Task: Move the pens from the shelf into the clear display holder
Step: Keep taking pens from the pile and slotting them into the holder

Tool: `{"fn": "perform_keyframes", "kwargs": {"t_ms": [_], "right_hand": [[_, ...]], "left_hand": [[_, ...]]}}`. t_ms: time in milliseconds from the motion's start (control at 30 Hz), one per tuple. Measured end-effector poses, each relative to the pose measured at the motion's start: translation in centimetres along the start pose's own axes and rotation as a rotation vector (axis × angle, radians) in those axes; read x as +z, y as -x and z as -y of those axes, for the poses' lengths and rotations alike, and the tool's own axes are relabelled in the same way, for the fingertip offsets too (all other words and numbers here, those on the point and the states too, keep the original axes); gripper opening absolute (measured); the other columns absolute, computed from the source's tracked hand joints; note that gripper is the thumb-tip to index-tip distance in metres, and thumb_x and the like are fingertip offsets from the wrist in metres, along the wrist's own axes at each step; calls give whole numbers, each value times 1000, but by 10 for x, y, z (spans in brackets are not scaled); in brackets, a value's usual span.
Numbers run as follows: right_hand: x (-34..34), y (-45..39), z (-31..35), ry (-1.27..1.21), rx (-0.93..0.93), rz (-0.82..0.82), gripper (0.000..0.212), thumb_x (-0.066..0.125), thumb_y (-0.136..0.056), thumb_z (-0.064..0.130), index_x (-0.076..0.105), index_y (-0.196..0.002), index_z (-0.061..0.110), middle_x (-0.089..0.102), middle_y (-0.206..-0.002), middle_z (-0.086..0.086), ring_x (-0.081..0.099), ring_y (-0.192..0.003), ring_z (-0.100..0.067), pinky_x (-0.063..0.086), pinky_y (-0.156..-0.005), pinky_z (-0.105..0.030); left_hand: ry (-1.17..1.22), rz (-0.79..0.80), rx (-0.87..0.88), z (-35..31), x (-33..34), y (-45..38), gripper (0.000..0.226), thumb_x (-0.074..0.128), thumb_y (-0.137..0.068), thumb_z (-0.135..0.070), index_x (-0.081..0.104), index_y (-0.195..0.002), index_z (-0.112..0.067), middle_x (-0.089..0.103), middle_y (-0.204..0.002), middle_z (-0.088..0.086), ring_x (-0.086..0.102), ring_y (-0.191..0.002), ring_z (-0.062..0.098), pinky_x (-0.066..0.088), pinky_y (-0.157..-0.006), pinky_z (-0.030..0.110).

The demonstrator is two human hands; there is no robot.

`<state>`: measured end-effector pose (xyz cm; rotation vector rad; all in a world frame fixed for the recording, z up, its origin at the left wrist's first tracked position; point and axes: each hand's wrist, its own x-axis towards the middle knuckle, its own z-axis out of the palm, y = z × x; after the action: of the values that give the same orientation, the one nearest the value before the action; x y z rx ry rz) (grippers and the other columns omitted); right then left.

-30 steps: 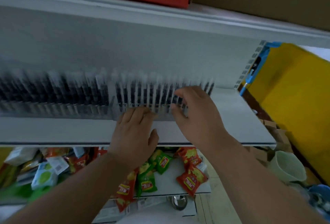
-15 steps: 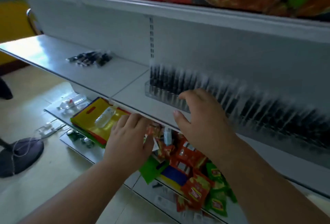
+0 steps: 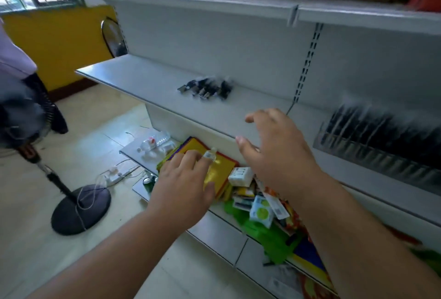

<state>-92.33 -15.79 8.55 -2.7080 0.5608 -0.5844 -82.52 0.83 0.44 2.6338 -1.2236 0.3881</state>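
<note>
Swinging left along the shelf [image 3: 148, 77]: a second ago both hands sat at the clear display holder [image 3: 381, 155], fingers on the row of pens standing in it; now that holder is off at the right edge and the loose pens [image 3: 206, 87] lie ahead, far-centre on the shelf. Right hand [image 3: 276, 153] hangs over the shelf's near lip, fingers spread wide, thumb out, holding nothing, near the loose pens but not touching them. Left hand [image 3: 183, 186] is lower, over the shelf below, fingers loosely extended, also empty. My read: last batch is seated, this is the reach for the next one; holder looks mostly full, the small cluster is what's left in view. Materials: shelf is flat white painted metal, smooth, with a slotted upright [image 3: 307, 60] on the back panel between the loose pens and the holder. Holder is clear rigid plastic, long and low, with stepped slots; the pens in it stand upright as dark barrels with pale tops, motion-blurred. Loose pens are short dark sticks with some silvery parts, lying flat in a ragged fan, touching each other; too blurred to count. They look slick and round, so probably prone to rolling when gathered. Lower shelf carries glossy snack packets [image 3: 262, 203] and a yellow folder [image 3: 219, 170]; fan stand [image 3: 81, 208] is on the tiled floor at left.
</note>
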Motion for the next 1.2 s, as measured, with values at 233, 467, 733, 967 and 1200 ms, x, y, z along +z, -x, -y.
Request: {"fn": "perform_keyframes", "kwargs": {"t_ms": [233, 467, 733, 967, 1200], "right_hand": [[36, -72, 13, 49, -4, 24, 40, 53, -94, 45, 50, -128, 25, 49, -126, 0, 46, -116, -20, 42, -97, -39], [81, -171, 29, 12, -9, 66, 37, 53, -93, 47, 53, -121, 22, 52, -124, -2, 50, -112, -22, 45, -95, -42], [120, -230, 39, 25, 53, 67, 34, 57, -92, 45, 54, -117, 22, 52, -120, -2, 52, -107, -21, 48, -89, -42], [157, -281, 57, 64, 192, -20, 31, 58, -92, 43, 56, -115, 22, 54, -114, 2, 52, -106, -18, 47, -90, -39], [179, -308, 76, 103, 365, -119, 29, 60, -92, 41, 57, -112, 20, 55, -111, 1, 53, -102, -19, 47, -85, -37]], "left_hand": [[32, -5, -14, 48, 14, -55, 46, 40, -83, -47, 65, -113, -22, 62, -105, -1, 60, -99, 26, 51, -84, 42], [30, 1, -88, 108, 26, -107, 45, 40, -83, -47, 66, -111, -22, 62, -102, 0, 59, -93, 27, 50, -80, 41], [145, 89, -81, 164, 48, -170, 45, 38, -89, -52, 59, -123, -30, 58, -118, -6, 53, -111, 22, 44, -94, 41], [279, 84, 60, 227, 76, -271, 33, 50, -94, -43, 59, -122, -27, 60, -114, -6, 54, -110, 20, 44, -95, 37], [337, 186, 148, 261, 110, -358, 33, 51, -95, -44, 60, -117, -20, 63, -114, 2, 54, -111, 27, 42, -92, 37]]}}
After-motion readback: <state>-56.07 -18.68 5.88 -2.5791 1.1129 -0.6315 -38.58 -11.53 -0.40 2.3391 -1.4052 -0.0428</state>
